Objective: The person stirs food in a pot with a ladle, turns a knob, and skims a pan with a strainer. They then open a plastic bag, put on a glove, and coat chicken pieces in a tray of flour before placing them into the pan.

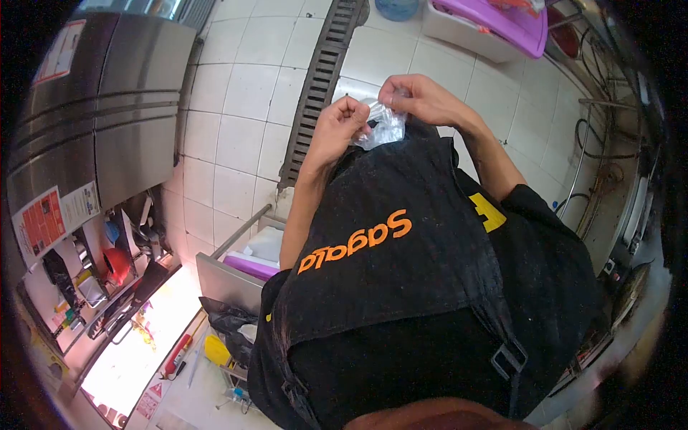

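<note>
Indoors, left hand (340, 130) and right hand (421, 100) hold plastic (388, 130) above tiled floor (437, 63).

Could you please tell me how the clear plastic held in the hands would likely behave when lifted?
The clear plastic would probably be floppy, as it bunches and creases between the left hand and right hand. It looks thin, so it is likely light for its size. Its glossy surface suggests it may be slippery.
</note>
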`<state>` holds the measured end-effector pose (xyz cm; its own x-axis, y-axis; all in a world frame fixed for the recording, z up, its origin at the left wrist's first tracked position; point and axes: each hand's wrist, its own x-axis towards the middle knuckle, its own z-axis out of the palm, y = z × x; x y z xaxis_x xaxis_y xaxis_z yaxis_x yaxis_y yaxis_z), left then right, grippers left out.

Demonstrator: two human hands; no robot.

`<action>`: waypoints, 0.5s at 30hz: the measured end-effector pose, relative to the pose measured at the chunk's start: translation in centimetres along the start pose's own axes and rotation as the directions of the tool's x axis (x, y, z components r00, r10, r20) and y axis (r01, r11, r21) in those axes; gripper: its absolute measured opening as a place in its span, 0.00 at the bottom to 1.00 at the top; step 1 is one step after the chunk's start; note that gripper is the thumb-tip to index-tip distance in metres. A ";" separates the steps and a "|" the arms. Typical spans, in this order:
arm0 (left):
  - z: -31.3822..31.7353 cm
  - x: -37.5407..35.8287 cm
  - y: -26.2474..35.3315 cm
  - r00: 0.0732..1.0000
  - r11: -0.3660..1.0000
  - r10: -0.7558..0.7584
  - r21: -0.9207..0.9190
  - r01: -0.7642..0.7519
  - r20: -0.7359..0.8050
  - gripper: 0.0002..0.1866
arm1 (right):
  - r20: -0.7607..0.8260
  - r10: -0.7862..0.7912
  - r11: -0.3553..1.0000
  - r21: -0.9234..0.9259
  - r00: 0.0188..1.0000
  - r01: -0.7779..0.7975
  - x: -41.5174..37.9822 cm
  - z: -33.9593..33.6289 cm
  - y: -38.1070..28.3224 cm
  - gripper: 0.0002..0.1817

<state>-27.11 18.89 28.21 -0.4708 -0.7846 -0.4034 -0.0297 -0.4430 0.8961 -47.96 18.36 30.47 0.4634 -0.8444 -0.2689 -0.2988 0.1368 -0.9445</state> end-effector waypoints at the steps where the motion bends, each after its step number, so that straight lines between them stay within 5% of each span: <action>1: 0.2 -0.1 0.2 1.000 1.000 -0.018 -0.011 0.018 -0.012 0.09 | -0.018 0.036 0.999 0.008 0.999 -0.036 0.0 -0.2 -0.1 0.10; 7: 0.4 0.6 -0.3 0.991 0.970 -0.015 -0.243 -0.017 -0.129 0.07 | 0.073 -0.018 0.986 0.166 0.997 0.006 -0.5 -0.9 -0.1 0.10; 11: 0.6 0.3 0.2 0.996 0.992 0.050 -0.115 -0.059 -0.074 0.07 | 0.242 -0.116 0.973 0.222 0.963 0.061 -0.7 -1.3 -0.5 0.11; 15: 1.1 -0.2 0.8 0.992 0.990 0.128 -0.066 -0.128 -0.012 0.11 | 0.329 -0.081 0.997 0.039 0.941 0.072 -1.3 -1.5 -0.8 0.10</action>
<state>-28.02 19.11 29.23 -0.4601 -0.8400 -0.2877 0.0893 -0.3662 0.9262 -49.56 18.52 31.86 0.7350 -0.6347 -0.2386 -0.2321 0.0951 -0.9680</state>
